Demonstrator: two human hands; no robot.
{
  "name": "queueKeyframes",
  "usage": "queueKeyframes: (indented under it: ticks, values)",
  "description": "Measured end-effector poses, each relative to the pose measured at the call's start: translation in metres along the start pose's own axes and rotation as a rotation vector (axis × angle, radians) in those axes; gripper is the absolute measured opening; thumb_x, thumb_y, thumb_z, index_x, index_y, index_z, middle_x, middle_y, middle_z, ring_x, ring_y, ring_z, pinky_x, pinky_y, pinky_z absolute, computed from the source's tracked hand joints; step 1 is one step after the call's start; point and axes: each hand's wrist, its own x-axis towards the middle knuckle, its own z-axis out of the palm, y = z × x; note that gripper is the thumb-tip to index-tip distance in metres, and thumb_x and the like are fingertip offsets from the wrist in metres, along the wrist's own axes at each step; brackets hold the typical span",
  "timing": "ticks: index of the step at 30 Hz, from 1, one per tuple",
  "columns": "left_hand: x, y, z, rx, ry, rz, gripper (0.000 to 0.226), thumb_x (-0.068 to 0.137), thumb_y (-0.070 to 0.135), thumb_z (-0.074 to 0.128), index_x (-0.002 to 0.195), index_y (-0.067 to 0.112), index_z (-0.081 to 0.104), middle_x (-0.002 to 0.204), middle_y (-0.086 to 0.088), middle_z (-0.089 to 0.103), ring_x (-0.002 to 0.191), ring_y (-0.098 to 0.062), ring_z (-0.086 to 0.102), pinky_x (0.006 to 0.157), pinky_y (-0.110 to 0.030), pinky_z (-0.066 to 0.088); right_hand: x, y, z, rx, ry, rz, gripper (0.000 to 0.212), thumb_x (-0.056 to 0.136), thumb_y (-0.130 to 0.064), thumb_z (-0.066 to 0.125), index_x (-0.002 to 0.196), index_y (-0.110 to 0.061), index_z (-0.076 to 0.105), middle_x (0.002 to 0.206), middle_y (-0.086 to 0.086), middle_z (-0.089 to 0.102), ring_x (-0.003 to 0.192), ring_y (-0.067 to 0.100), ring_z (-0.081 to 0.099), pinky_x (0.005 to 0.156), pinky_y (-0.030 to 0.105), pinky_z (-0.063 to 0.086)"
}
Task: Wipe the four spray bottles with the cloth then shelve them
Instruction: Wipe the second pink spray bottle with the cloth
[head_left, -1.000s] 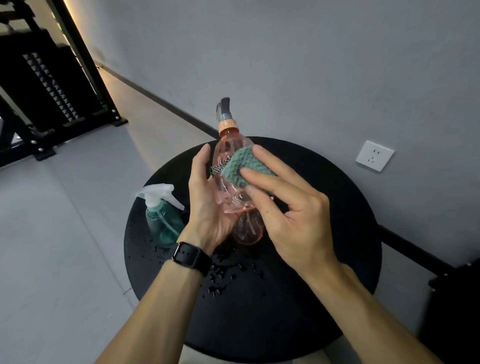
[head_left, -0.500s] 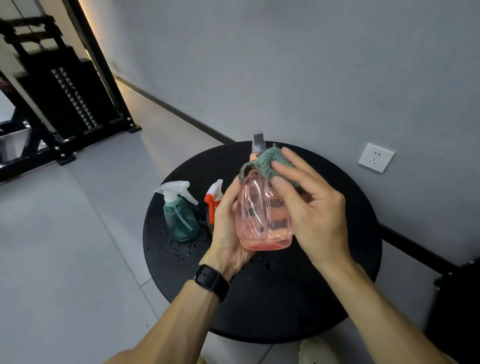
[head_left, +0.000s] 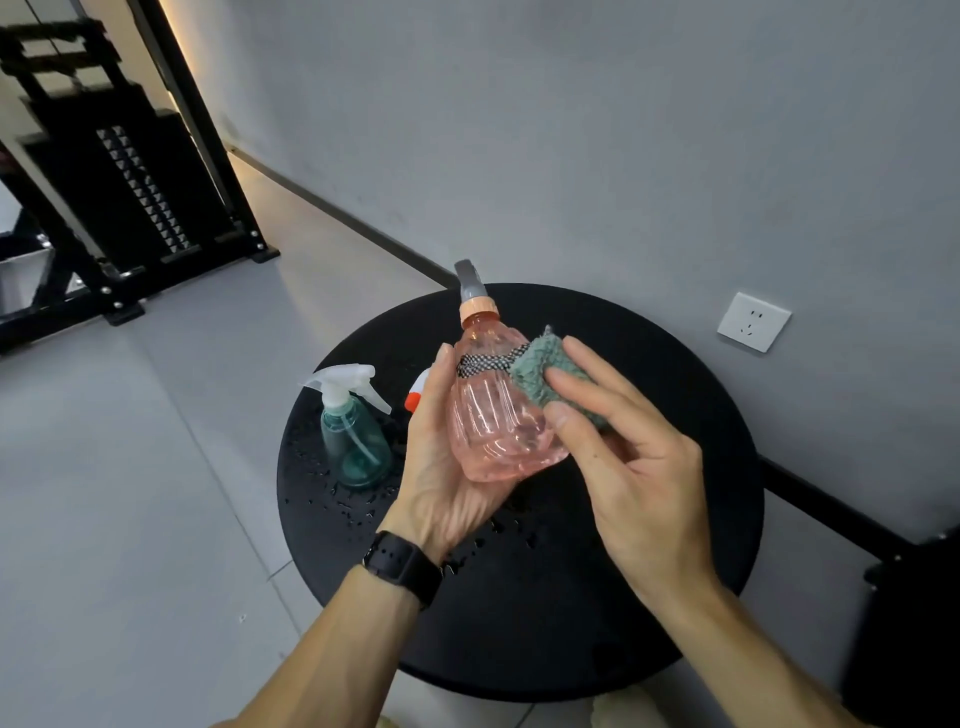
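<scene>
A clear pink spray bottle (head_left: 496, 415) with a grey nozzle and a checkered band is held above the round black table (head_left: 649, 597). My left hand (head_left: 441, 467) grips it from below and behind, thumb along its left side. My right hand (head_left: 628, 452) holds a folded green cloth (head_left: 545, 369) and presses it against the bottle's right shoulder. A teal spray bottle (head_left: 353, 436) with a white trigger stands at the table's left edge. Behind my left hand only the white-and-orange top of another bottle (head_left: 418, 392) shows.
Water drops (head_left: 337, 499) speckle the table near the teal bottle. A black metal shelf rack (head_left: 119, 197) stands at the far left on the grey tiled floor. A wall socket (head_left: 753, 321) sits on the grey wall to the right. A dark object (head_left: 909, 623) stands at the right edge.
The bottle has been turned and tilted, its nozzle now up and clear of the cloth. My right hand has slid the cloth from the bottle's neck down to its right shoulder.
</scene>
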Motion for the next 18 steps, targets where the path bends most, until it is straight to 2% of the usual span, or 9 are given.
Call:
queueKeyframes:
  ticks: [2,4,9,15,17,18]
  values:
    - [0.001,0.0,-0.001,0.019,0.007,-0.003,0.073,0.084,0.048,0.065,0.136,0.0,0.05,0.125,-0.022,0.063,0.11,-0.032,0.066,0.091,-0.049,0.056,-0.002,0.002,-0.001,0.002,-0.002,-0.006,0.031,0.087,0.002,0.065,0.111,-0.017,0.07,0.13,-0.011,0.061,0.119,0.002,0.058,0.093,0.018,0.05]
    - [0.003,0.0,-0.003,0.057,0.023,0.016,0.073,0.084,0.051,0.062,0.136,0.0,0.05,0.124,-0.021,0.064,0.11,-0.031,0.067,0.09,-0.049,0.056,-0.002,0.003,-0.002,-0.001,0.001,-0.015,0.031,0.087,0.001,0.066,0.112,-0.017,0.069,0.13,-0.01,0.061,0.119,0.003,0.058,0.093,0.019,0.051]
    - [0.007,-0.001,-0.004,0.189,0.074,0.031,0.077,0.088,0.059,0.057,0.141,0.004,0.05,0.133,-0.018,0.061,0.117,-0.029,0.064,0.103,-0.053,0.048,0.003,0.006,-0.001,-0.014,0.023,-0.026,0.031,0.088,-0.001,0.065,0.115,-0.017,0.067,0.132,-0.011,0.059,0.121,0.003,0.057,0.092,0.021,0.052]
    - [0.005,-0.011,-0.004,0.26,0.095,0.021,0.053,0.102,0.047,0.041,0.132,0.008,0.062,0.117,-0.012,0.069,0.102,-0.025,0.069,0.083,-0.039,0.059,0.015,0.009,0.003,-0.068,0.063,-0.04,0.03,0.089,-0.002,0.065,0.118,-0.012,0.066,0.133,-0.011,0.057,0.121,-0.001,0.056,0.092,0.017,0.05]
    - [0.004,-0.013,-0.003,0.269,0.093,-0.011,0.053,0.101,0.05,0.043,0.127,0.009,0.066,0.117,-0.013,0.07,0.103,-0.027,0.07,0.086,-0.042,0.058,0.02,0.011,0.002,-0.081,0.086,-0.02,0.03,0.09,-0.005,0.065,0.117,-0.017,0.067,0.132,-0.015,0.057,0.121,-0.003,0.055,0.093,0.017,0.049]
    - [0.003,-0.014,-0.003,0.276,0.081,-0.028,0.058,0.098,0.054,0.045,0.127,0.009,0.066,0.121,-0.015,0.069,0.108,-0.029,0.068,0.092,-0.045,0.055,0.022,0.012,0.002,-0.09,0.096,-0.012,0.03,0.09,-0.006,0.065,0.116,-0.02,0.067,0.131,-0.017,0.057,0.12,-0.005,0.055,0.094,0.017,0.049]
